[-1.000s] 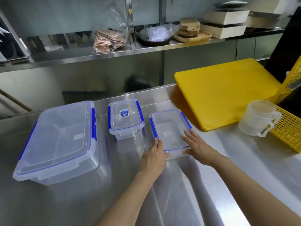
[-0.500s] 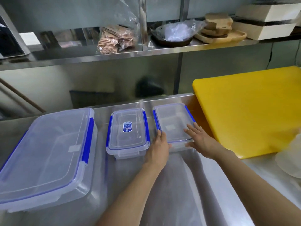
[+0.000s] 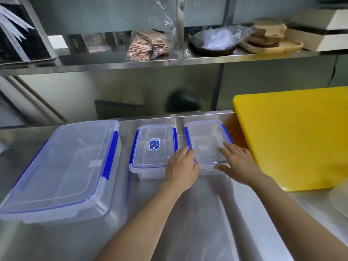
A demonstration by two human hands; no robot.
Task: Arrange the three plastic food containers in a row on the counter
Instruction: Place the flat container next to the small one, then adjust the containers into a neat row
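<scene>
Slid away from you, the unlabelled container (image 3: 206, 142) now sits level with the labelled container (image 3: 153, 147) left of your left hand (image 3: 180, 164); that hand and your right hand (image 3: 239, 162) press it open-fingered, apparently squaring the row.

Likely a commercial kitchen, stainless steel counter (image 3: 188, 213), steel shelf (image 3: 169, 62), yellow cutting board (image 3: 293, 140)

Our left hand (image 3: 181, 167) lay palm down, fingers (image 3: 185, 153) together, pointing to 12 o'clock. Our right hand (image 3: 238, 165) lay flat at its 3 o'clock, fingers (image 3: 228, 148) spread toward 11 o'clock. Both bare arms (image 3: 143, 221) reached forward.
</scene>
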